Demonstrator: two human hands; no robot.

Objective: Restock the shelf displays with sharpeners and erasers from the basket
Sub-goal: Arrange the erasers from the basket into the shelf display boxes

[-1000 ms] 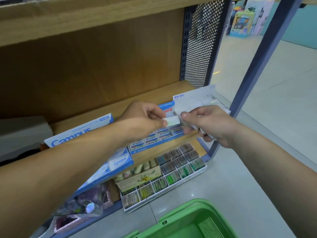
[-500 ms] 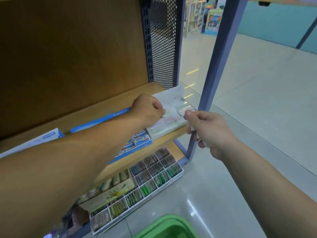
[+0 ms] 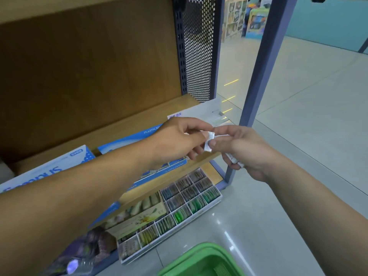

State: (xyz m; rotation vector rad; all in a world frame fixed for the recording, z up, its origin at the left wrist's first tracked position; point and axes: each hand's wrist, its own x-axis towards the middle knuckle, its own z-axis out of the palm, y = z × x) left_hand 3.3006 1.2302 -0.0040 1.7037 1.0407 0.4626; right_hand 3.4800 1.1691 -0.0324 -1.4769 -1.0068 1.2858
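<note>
Small white wrapped eraser (image 3: pixel 209 142) pinched in both grips, left hand (image 3: pixel 179 140), right hand (image 3: pixel 244 151), green plastic basket (image 3: pixel 196 251) at 6 o'clock

Soft, slightly blurred – glare on floor (image 3: pixel 225 234).

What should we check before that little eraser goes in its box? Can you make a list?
1. Small white eraser gripped: pinched between the fingertips of the left hand and the right hand: ok.
2. Spare pieces safe: the right hand's lower fingers curl round them: ok.
3. Room in the white display box: mostly hidden behind the hands: cannot tell.
4. Green basket close by: on the floor below the hands: ok.
5. More stock in the basket: inside barely shows: cannot tell.
</note>
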